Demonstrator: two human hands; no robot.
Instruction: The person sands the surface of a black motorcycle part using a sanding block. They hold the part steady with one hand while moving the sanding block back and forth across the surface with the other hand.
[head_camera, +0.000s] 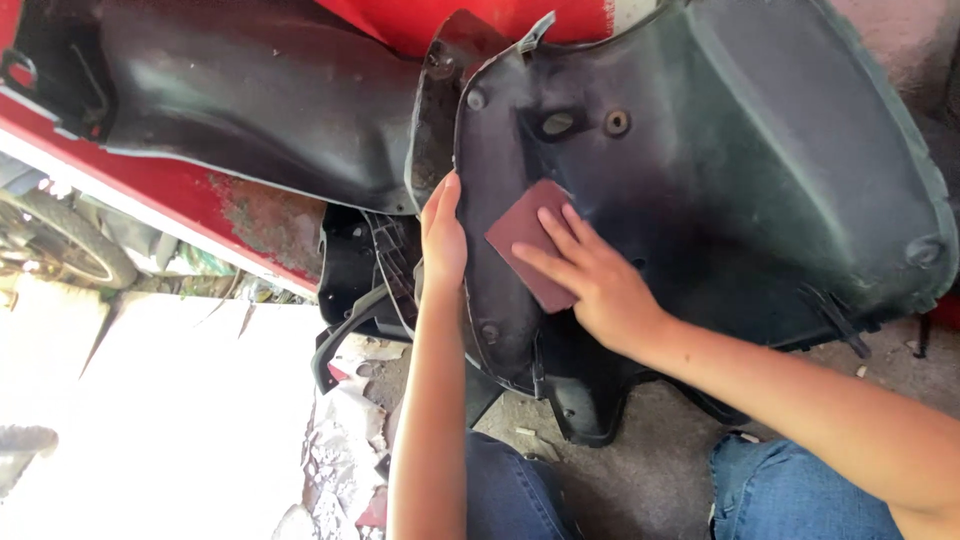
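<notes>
Denim knees (780, 490), near. Right hand (590, 285): flat, pressing reddish sandpaper sheet (525, 255) on dark plastic panel (720, 170). Left hand (443, 240): gripping panel's left edge. Risk: sheet slipping, panel shifting.

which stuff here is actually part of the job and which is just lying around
In use:
- dark plastic panel, steadied at its edge by the left hand
- reddish-brown sandpaper sheet, pressed flat on the panel by the right hand

Lying about:
- second black panel at upper left
- red bodywork behind it
- crumpled paper scraps on the ground
- wheel at far left
</notes>
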